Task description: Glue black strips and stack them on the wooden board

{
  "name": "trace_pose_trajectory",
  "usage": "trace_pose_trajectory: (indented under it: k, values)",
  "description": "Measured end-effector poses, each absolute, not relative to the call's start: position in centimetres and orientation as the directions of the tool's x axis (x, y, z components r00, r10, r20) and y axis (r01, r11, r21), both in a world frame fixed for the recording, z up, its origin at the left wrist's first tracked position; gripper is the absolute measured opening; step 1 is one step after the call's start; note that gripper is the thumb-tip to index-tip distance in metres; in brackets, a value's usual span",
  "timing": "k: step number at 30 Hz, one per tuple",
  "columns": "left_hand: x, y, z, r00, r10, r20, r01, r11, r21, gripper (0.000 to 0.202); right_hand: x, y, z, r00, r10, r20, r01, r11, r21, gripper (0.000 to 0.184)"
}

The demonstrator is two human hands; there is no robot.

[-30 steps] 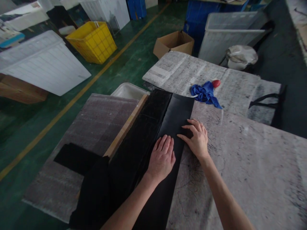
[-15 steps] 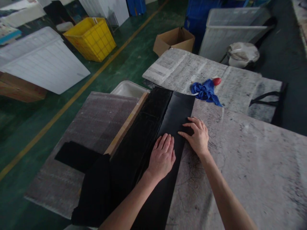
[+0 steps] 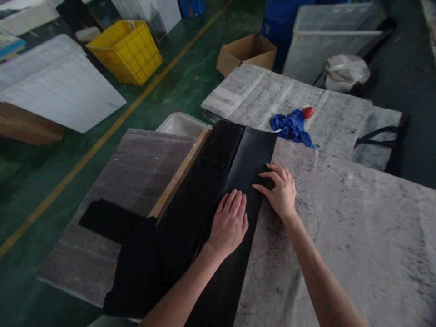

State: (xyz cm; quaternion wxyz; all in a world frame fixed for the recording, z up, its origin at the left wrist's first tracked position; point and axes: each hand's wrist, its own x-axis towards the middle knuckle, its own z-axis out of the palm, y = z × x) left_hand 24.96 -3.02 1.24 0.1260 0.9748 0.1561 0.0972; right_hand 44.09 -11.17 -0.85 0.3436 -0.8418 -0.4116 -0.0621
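Observation:
A long black strip of smooth sheet material (image 3: 254, 150) lies along the edge of the worktable, beside a darker black stack (image 3: 200, 181). My left hand (image 3: 230, 220) rests flat on the strip near the seam with the stack, fingers stretched out side by side. At the strip's right edge, my right hand (image 3: 281, 188) touches down with fingertips spread and thumb apart; nothing shows in its grasp. Left of the stack runs a wooden batten (image 3: 180, 177). Folded black cloth (image 3: 132, 268) hangs at its near end, and a black flap (image 3: 109, 220) sticks out leftward.
The marked, pale worktable (image 3: 340, 227) spreads to my right. A blue cloth (image 3: 293, 127) and a red object (image 3: 308, 112) lie farther back. A cardboard box (image 3: 247, 54), yellow crate (image 3: 127, 52), white bin (image 3: 64, 81) and grey bin (image 3: 323, 50) stand beyond.
The view has shifted slightly, so the background sits a little higher and farther left. Both hands stay in nearly the same places on the black strip.

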Motion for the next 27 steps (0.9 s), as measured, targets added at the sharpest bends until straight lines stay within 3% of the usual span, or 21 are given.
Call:
trace_pose_trajectory:
  k: [27]
  values:
    - [24.44, -3.28, 1.22, 0.934, 0.331, 0.134, 0.288, -0.920, 0.265, 0.051, 43.99, -11.17, -0.66, 0.658, 0.652, 0.377, 0.727, -0.420, -0.544, 0.030]
